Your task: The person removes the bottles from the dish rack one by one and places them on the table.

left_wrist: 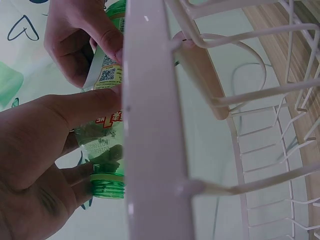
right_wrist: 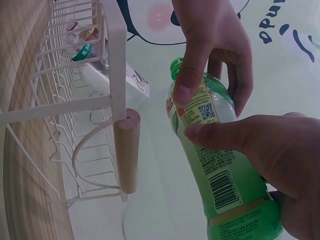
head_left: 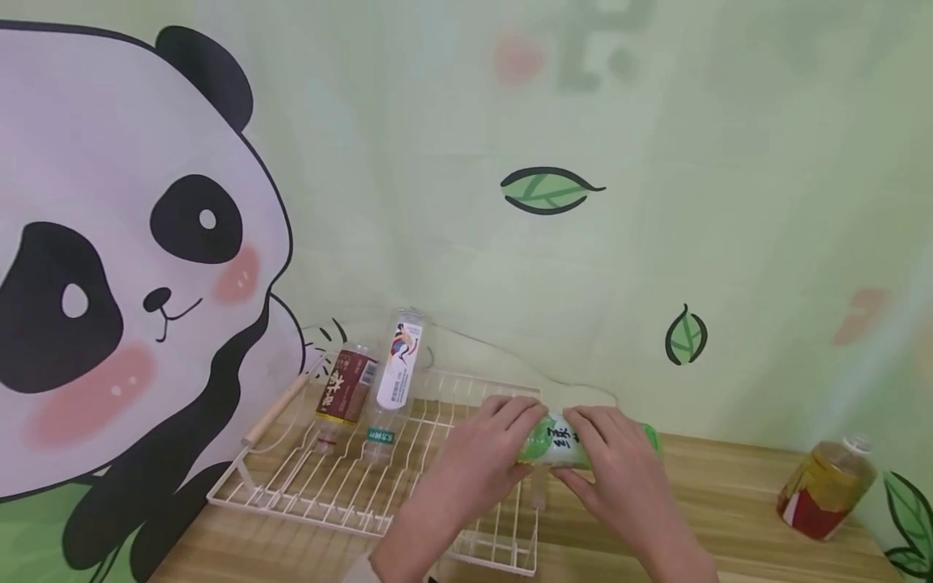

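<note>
Both hands grip a green plastic drink bottle (head_left: 560,441) held roughly level over the right end of the white wire rack (head_left: 466,559). My left hand (head_left: 487,447) is round its neck half, and my right hand (head_left: 618,455) is round the half toward the base. The wrapped label, with a QR code and barcode, shows in the right wrist view, where the thumbs lie across it. In the left wrist view the bottle's ridged green neck end (left_wrist: 107,186) sits by the left fingers; a rack bar hides part of the bottle.
On the rack lean a bottle with a dark red label (head_left: 346,387) and a clear bottle with a white label (head_left: 398,364). The rack has a wooden handle (head_left: 275,409) at its left. A yellow-and-red-labelled bottle (head_left: 827,490) stands at the wooden table's (head_left: 717,486) right, before a panda-printed curtain (head_left: 437,202).
</note>
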Motion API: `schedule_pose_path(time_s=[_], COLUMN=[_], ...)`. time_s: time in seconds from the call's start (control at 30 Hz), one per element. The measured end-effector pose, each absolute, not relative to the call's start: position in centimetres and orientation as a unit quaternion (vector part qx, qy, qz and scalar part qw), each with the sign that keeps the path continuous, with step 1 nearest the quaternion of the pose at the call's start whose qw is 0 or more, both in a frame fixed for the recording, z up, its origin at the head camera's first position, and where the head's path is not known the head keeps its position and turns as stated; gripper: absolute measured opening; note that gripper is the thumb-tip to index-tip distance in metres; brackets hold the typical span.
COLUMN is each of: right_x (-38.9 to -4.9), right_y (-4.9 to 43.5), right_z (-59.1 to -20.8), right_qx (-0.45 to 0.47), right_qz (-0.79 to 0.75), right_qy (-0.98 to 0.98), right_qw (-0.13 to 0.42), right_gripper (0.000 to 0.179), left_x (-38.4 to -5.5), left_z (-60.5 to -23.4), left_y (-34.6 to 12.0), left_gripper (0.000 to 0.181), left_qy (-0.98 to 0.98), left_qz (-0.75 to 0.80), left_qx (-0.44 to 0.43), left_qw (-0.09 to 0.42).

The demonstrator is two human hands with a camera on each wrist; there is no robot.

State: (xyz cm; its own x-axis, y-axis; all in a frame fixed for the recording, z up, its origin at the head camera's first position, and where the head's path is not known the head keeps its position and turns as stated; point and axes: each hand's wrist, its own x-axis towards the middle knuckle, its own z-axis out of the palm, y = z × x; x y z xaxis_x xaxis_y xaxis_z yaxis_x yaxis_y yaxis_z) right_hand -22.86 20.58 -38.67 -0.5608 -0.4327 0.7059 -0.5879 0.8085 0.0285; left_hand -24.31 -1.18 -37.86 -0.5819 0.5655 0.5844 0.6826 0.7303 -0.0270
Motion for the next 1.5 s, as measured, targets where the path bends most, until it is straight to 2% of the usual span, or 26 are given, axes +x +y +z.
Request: schedule_pose_path(time_s=[0.53,0.8,0.97,1.17,1.37,1.5], right_x=[-22.1,-22.1,-22.0,-22.2,-22.0,-22.0], right_y=[21.1,21.4,21.8,24.3,28.6,30.9], right_z=[-38.7,-38.1,-37.8,-37.0,-36.3,-36.2], right_qx=[0.297,0.299,0.291,0.241,0.174,0.142], right_qz=[0.102,0.097,0.105,0.152,0.217,0.232], right_qy=[-0.87,-0.879,-0.874,-0.882,-0.887,-0.88], right_qw=[0.381,0.358,0.373,0.375,0.369,0.389], right_gripper=[0.077,0.075,0.077,0.077,0.074,0.072], left_x=[-23.8,-23.5,-23.4,-23.0,-23.2,-23.8], left_z=[-37.5,-36.8,-35.8,-34.2,-33.7,-33.7], left_y=[-0.3,-0.6,-2.2,-5.7,-8.3,-9.8], left_gripper=[0.077,0.08,0.084,0.08,0.082,0.083], left_qy=[-0.877,-0.891,-0.894,-0.89,-0.9,-0.904], left_qz=[-0.087,-0.097,-0.15,-0.245,-0.265,-0.271], left_qx=[-0.362,-0.356,-0.35,-0.295,-0.218,-0.171], left_qw=[0.303,0.265,0.238,0.247,0.269,0.283])
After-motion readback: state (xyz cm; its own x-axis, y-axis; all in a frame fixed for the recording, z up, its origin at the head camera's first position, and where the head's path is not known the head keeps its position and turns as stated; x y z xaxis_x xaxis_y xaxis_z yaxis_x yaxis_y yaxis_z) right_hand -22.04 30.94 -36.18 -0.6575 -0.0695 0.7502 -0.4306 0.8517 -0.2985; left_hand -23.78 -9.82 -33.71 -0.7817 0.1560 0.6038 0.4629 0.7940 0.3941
